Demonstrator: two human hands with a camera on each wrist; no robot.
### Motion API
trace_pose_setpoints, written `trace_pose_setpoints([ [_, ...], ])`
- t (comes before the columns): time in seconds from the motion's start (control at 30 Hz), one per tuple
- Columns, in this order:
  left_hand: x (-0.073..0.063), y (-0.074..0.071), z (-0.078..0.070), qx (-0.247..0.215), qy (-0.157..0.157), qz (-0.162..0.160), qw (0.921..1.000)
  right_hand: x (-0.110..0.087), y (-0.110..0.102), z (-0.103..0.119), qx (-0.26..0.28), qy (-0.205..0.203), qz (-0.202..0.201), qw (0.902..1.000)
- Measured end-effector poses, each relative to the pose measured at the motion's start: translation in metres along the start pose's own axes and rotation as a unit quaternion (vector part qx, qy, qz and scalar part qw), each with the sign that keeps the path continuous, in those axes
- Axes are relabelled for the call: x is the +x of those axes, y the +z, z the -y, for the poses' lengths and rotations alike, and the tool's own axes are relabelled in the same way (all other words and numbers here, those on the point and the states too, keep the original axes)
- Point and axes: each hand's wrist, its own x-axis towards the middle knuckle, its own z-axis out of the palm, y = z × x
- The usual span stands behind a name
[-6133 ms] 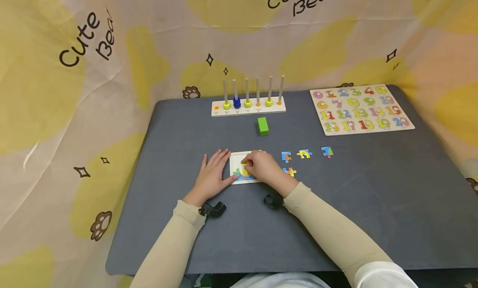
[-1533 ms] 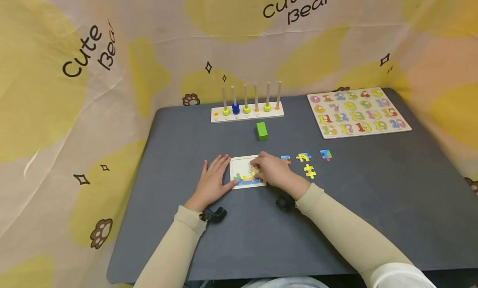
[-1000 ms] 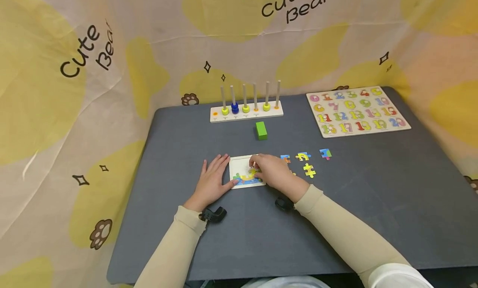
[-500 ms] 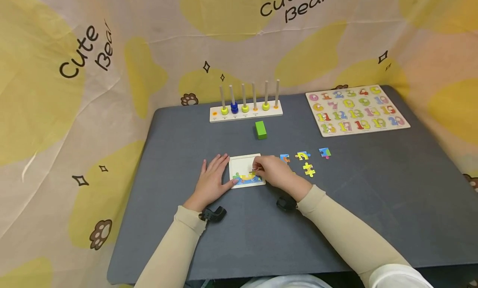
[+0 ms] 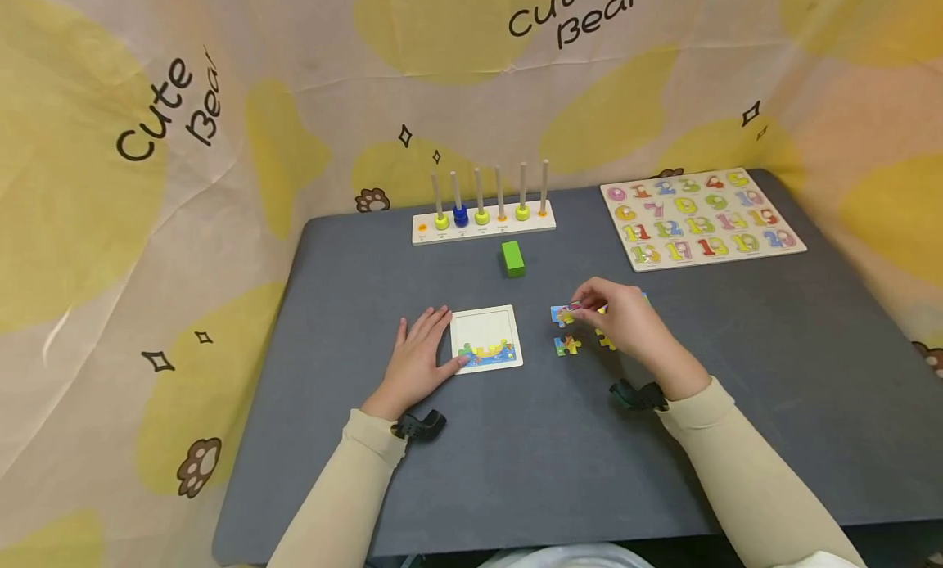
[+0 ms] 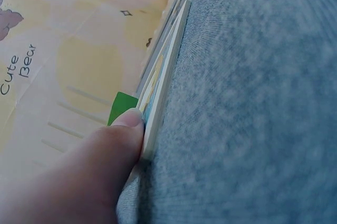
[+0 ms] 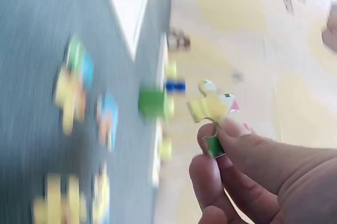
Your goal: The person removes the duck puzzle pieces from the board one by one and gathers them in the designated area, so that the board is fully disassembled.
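My left hand (image 5: 421, 359) lies with spread, straight fingers at the left of the white puzzle tray (image 5: 484, 314). Its thumb rests on the tray's lower left corner, as the left wrist view also shows. A row of joined puzzle pieces (image 5: 495, 353) fills the tray's bottom. To the right of the tray, my right hand (image 5: 626, 318) pinches a mostly yellow puzzle piece (image 7: 210, 107) with green and pink parts between thumb and fingers, raised above the table. Beneath and beside that hand lie loose puzzle pieces (image 5: 567, 345), some partly hidden by it.
A white peg board (image 5: 484, 231) with upright rods and coloured rings stands at the back. Before it lies a green block (image 5: 513, 259). A number puzzle board (image 5: 703, 220) occupies the back right of the grey table (image 5: 442, 486). A patterned cloth hangs behind.
My right hand has moved right from the tray to above the loose pieces, carrying the puzzle piece. A yellow piece came to lie on the table earlier. My left hand has stayed put.
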Motion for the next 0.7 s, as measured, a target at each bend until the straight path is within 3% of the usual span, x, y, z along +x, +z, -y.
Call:
trace_pose_setpoints([
  [0.17, 0.000, 0.001, 0.001, -0.002, -0.001, 0.001, 1.0000, -0.020, -0.034, -0.029, -0.028, 0.047, -0.022, 0.9983],
  [0.37, 0.000, 0.000, 0.000, -0.007, 0.005, -0.001, 1.0000, -0.040, -0.058, -0.064, -0.026, 0.124, 0.028, 0.9915],
  [0.53, -0.001, 0.000, 0.001, -0.006, 0.001, 0.002, 1.0000, -0.049, -0.066, -0.087, -0.016, 0.148, 0.058, 0.9872],
  [0.7, -0.001, 0.001, 0.001, -0.007, 0.000, 0.000, 1.0000, -0.050, -0.062, -0.097, -0.014, 0.165, 0.058, 0.9845],
])
